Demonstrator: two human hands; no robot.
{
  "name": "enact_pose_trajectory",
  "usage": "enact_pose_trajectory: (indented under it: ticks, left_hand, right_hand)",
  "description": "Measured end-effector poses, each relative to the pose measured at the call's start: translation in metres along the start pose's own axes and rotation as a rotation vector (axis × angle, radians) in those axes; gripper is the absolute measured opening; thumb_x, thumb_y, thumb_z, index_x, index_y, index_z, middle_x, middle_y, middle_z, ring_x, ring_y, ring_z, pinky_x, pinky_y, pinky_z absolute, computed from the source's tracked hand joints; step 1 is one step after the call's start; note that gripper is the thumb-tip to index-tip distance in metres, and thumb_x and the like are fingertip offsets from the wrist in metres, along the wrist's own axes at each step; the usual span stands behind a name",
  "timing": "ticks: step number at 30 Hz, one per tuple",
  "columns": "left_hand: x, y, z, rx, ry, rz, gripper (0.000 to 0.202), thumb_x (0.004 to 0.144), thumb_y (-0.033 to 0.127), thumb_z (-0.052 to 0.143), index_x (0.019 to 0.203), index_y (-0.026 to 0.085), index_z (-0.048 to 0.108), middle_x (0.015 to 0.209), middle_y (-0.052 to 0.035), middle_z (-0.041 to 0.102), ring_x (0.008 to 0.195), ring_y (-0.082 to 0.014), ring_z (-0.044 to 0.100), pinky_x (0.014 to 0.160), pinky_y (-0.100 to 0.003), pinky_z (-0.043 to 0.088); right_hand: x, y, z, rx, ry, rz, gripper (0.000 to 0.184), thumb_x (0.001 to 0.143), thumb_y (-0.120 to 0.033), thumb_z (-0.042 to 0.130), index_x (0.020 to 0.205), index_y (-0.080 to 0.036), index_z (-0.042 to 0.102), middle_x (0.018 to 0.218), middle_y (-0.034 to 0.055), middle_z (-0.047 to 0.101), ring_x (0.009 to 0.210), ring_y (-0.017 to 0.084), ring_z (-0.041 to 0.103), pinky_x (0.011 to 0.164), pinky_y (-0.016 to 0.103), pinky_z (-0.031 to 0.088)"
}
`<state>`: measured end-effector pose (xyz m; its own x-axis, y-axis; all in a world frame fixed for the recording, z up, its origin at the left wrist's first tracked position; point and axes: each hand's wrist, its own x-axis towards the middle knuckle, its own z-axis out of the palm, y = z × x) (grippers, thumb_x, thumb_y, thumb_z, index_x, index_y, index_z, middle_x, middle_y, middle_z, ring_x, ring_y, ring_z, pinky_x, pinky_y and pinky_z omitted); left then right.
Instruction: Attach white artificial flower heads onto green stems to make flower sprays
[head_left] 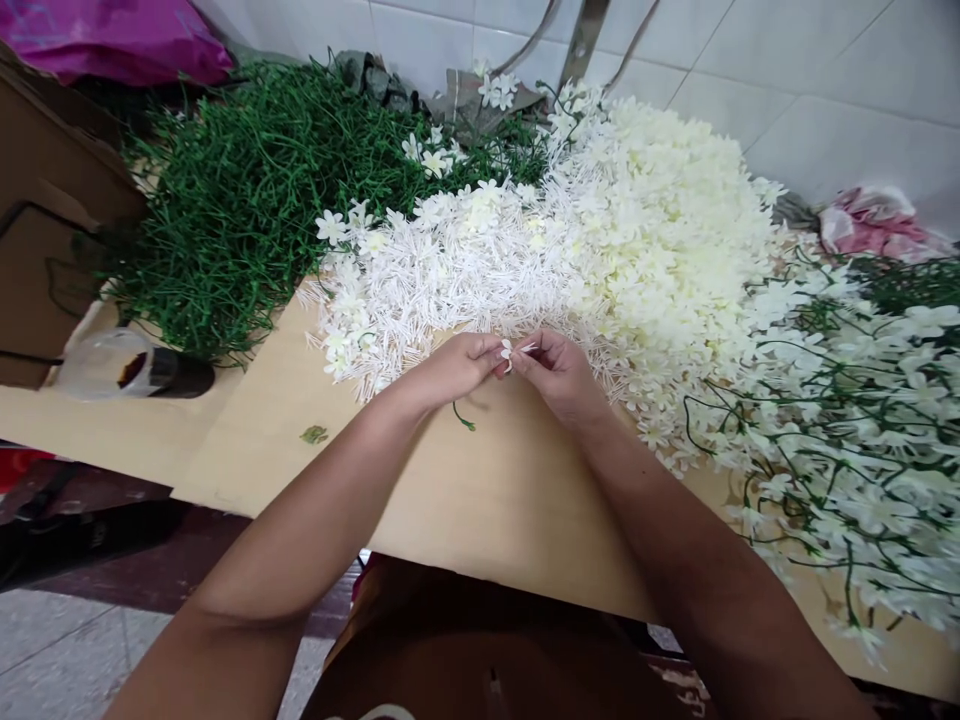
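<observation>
Bare forearms (352, 470) reach over a tan board (517, 510); the left hand (466, 364) and right hand (564, 378) both pinch a small white flower (507, 350) between them. Just below the grip shows a green stem (464, 417); beyond, a white flower pile (660, 230); beyond-left, a green heap (262, 180).

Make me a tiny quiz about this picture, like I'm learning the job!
1. True or false: the green heap lies left of the white-and-yellowish flower heap in the picture.
2. What is pinched between the left hand and right hand?
A) a paper cup
B) a small white flower
C) a spoon
3. Which is nearer the hands: the clear container or the flower heap?

Key: 1 true; 2 B; 3 the flower heap.
</observation>
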<state>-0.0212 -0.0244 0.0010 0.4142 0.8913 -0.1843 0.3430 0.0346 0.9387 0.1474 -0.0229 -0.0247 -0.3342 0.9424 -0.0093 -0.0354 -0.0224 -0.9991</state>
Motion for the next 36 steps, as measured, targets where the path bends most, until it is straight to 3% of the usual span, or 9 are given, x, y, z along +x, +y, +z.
enact_pose_trajectory:
  ticks: [5,12,19,28,32,36]
  left_hand:
    - [-0.002,-0.001,-0.004,-0.039,0.024,0.012,0.026,0.089,0.033,0.045,0.072,0.017,0.056,0.059,0.0044,0.041,0.056,-0.0104,0.035,0.059,-0.025,0.032]
    - [0.0,-0.005,-0.002,0.019,0.04,0.076,0.021,0.087,0.029,0.046,0.072,0.017,0.055,0.063,0.0039,0.044,0.061,-0.0106,0.039,0.063,-0.023,0.036]
    - [0.003,-0.006,-0.002,0.055,0.048,0.061,0.022,0.087,0.028,0.046,0.069,0.017,0.054,0.06,0.0043,0.039,0.057,-0.0099,0.036,0.057,-0.023,0.033]
    - [0.002,-0.007,0.003,0.047,0.07,0.102,0.02,0.086,0.025,0.046,0.071,0.017,0.056,0.065,0.0026,0.049,0.064,-0.0112,0.044,0.069,-0.025,0.038]
    - [0.001,-0.006,0.003,0.059,0.043,0.14,0.02,0.086,0.024,0.045,0.073,0.016,0.057,0.069,0.0013,0.052,0.066,-0.0113,0.045,0.068,-0.025,0.038]
    - [0.001,-0.006,0.002,0.143,0.023,0.142,0.02,0.083,0.02,0.044,0.065,0.017,0.05,0.063,0.0031,0.046,0.064,-0.0112,0.043,0.066,-0.025,0.036]
  right_hand:
    - [0.0,-0.004,-0.004,0.233,-0.014,0.09,0.035,0.061,-0.043,0.086,0.076,-0.021,0.064,0.074,-0.0017,0.069,0.075,0.014,0.065,0.082,0.033,0.052]
    - [0.004,-0.009,-0.006,0.385,0.017,0.202,0.041,0.049,-0.038,0.092,0.074,-0.022,0.064,0.073,-0.0044,0.066,0.072,0.013,0.067,0.086,0.037,0.057]
    - [0.005,-0.009,-0.006,0.392,0.014,0.222,0.042,0.048,-0.039,0.092,0.073,-0.021,0.063,0.069,-0.005,0.066,0.069,0.012,0.066,0.084,0.035,0.057]
    - [0.009,-0.008,-0.006,0.317,0.029,0.235,0.035,0.051,-0.029,0.087,0.069,-0.02,0.058,0.063,-0.0056,0.064,0.062,0.01,0.063,0.073,0.03,0.053]
    - [0.01,-0.008,-0.009,0.33,-0.011,0.276,0.037,0.048,-0.026,0.089,0.066,-0.019,0.058,0.06,-0.0064,0.063,0.06,0.01,0.064,0.07,0.029,0.052]
    - [0.009,-0.007,-0.011,0.326,-0.061,0.303,0.038,0.047,-0.026,0.09,0.066,-0.019,0.058,0.061,-0.0057,0.064,0.062,0.011,0.065,0.073,0.031,0.053]
